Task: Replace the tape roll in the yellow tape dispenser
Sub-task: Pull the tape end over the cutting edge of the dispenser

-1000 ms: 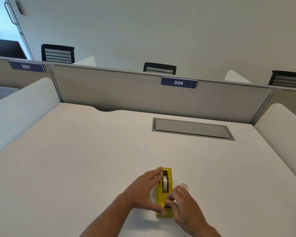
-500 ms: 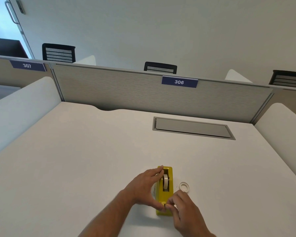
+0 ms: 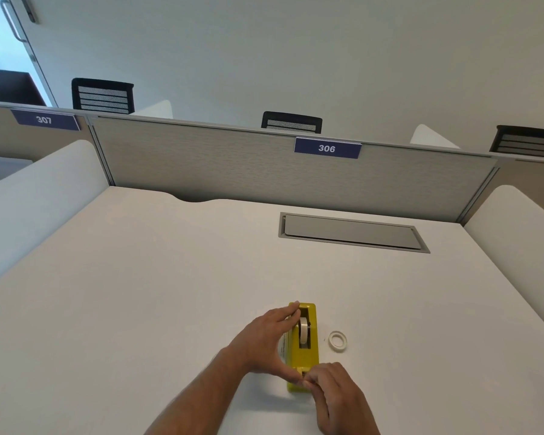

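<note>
The yellow tape dispenser (image 3: 310,356) stands on the white desk (image 3: 139,293), its long axis pointing away from me. A pale tape roll (image 3: 303,330) sits upright in its slot. My left hand (image 3: 261,343) grips the dispenser's left side, fingers at the far end and thumb near the front. My right hand (image 3: 333,390) pinches at the dispenser's near cutter end; what lies between its fingertips is too small to tell. A second, thin white tape roll (image 3: 337,340) lies flat on the desk just right of the dispenser.
A grey cable hatch (image 3: 352,232) is set into the desk further back. A fabric partition (image 3: 233,171) labelled 306 closes the far edge. White side panels (image 3: 522,221) flank the desk left and right.
My right hand has slid back toward me along the dispenser to its near end, uncovering the loose roll on the desk. My left hand keeps its hold.
</note>
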Demonstrator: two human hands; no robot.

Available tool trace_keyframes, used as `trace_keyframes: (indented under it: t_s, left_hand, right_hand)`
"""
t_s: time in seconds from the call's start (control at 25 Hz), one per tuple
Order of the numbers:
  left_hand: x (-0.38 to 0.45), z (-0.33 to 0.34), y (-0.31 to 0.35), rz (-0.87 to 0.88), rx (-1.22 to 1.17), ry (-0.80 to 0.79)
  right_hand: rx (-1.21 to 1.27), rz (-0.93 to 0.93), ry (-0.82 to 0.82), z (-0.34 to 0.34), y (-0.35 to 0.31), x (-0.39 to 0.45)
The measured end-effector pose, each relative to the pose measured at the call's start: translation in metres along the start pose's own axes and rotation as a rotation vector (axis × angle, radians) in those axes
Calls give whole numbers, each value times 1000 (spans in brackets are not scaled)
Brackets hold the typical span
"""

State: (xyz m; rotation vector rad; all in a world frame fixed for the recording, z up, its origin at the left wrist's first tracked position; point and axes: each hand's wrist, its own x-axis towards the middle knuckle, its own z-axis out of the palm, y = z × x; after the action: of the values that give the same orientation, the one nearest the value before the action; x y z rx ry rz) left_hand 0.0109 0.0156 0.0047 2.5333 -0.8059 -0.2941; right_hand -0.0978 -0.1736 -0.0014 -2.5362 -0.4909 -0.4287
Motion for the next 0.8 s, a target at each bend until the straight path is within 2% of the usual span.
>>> trace_keyframes:
  t_s: [0.48,0.68,0.8]
  left_hand:
    - [0,3,-2,-10,3,-1]
    - [-1,1,0,1,11,-9]
    - [-1,-1,1,2,12,-17]
  right_hand:
    - [-44,-74,37,10,1,-1]
    - [117,-32,-49,7,2,2]
    - [209,37,-30,4,5,6]
